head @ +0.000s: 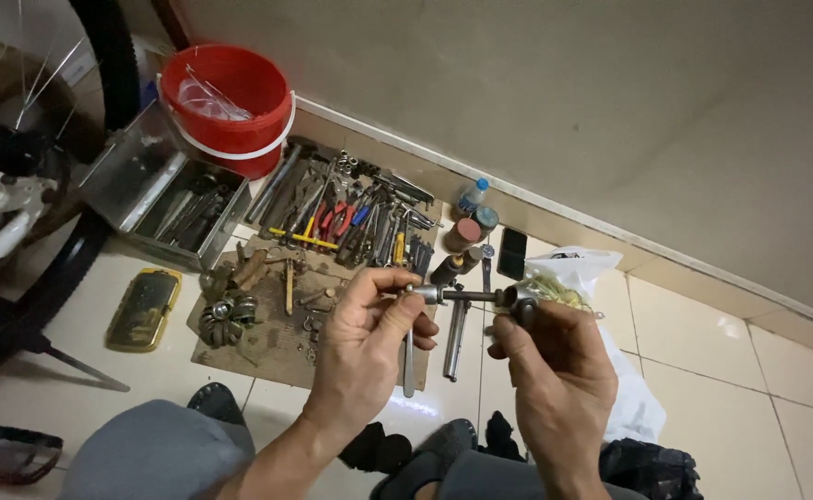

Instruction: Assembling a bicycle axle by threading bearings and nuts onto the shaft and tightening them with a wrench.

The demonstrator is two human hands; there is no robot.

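Note:
My left hand [368, 347] grips one end of a small metal tool [457, 296] with a thin cross handle hanging down from it. My right hand [555, 366] pinches the dark round fitting at the tool's other end. The tool is held level between both hands, above a spread of hand tools [346, 218] laid out on the tiled floor: pliers with red and blue grips, wrenches and screwdrivers. A long metal rod [453, 338] lies on the floor just beneath the hands.
A red bucket [231, 102] stands by the wall, beside an open metal toolbox [161, 199]. A bicycle wheel [27, 185] is at left, a yellow flat tin [144, 308] on the tiles, a white plastic bag [578, 268] at right. My knees are at the bottom.

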